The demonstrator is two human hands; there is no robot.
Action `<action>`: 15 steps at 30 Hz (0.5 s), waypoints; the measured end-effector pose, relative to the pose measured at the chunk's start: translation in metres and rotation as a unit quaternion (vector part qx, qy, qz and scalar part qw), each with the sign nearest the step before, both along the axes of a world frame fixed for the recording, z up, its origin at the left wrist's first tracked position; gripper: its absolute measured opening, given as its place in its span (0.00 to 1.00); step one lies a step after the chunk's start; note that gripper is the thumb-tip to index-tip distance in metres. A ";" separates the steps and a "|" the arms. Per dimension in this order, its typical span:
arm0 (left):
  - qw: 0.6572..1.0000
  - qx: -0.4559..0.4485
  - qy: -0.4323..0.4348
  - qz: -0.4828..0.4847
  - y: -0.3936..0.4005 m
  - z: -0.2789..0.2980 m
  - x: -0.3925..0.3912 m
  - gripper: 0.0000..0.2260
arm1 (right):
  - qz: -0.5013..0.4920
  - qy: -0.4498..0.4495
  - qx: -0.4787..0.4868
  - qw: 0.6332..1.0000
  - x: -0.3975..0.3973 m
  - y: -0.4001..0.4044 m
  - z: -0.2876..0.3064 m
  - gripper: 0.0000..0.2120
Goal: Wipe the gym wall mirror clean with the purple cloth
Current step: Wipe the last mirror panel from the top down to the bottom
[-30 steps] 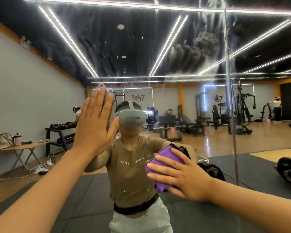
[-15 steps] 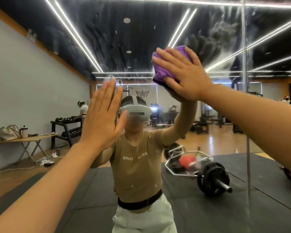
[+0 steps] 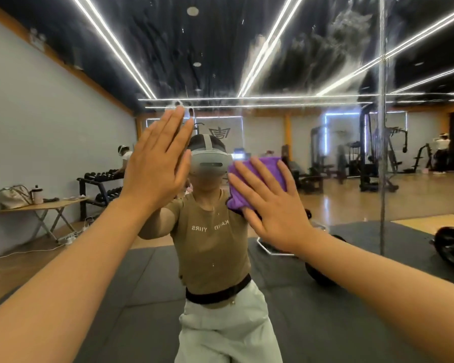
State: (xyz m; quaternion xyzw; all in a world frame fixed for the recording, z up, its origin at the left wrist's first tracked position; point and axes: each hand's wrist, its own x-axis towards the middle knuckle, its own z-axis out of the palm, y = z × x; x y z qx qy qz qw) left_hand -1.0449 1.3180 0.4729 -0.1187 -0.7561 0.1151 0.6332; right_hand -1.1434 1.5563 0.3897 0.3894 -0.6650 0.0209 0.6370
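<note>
The gym wall mirror (image 3: 312, 61) fills the whole view, with cloudy smears and streaks across its upper part. My right hand (image 3: 270, 205) lies flat with spread, straight fingers on the folded purple cloth (image 3: 260, 170) and presses it against the glass at about head height. My left hand (image 3: 157, 166) is flat against the mirror to the left, fingers straight and together, holding nothing. My own reflection stands between the two arms.
A vertical seam (image 3: 383, 153) splits the mirror panels on the right. Reflected behind me are a folding table with a bag (image 3: 13, 196), a dumbbell rack (image 3: 100, 184), weight machines (image 3: 364, 158), barbell plates (image 3: 451, 247) on dark mats and other people.
My right hand swept the cloth from chest height up above head level, then back down to head height. My left hand stayed pressed on the glass.
</note>
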 end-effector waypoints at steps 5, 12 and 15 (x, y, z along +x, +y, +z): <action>1.000 -0.018 0.007 0.014 -0.005 0.000 0.003 0.26 | -0.019 0.020 0.149 0.989 0.000 0.012 -0.060 0.27; 0.998 -0.057 -0.008 0.012 -0.020 0.001 0.004 0.25 | 0.009 0.066 0.360 0.931 -0.012 0.039 0.050 0.25; 0.999 -0.053 0.005 0.003 -0.021 0.000 0.000 0.25 | 0.002 0.033 0.202 0.979 -0.016 0.044 0.138 0.26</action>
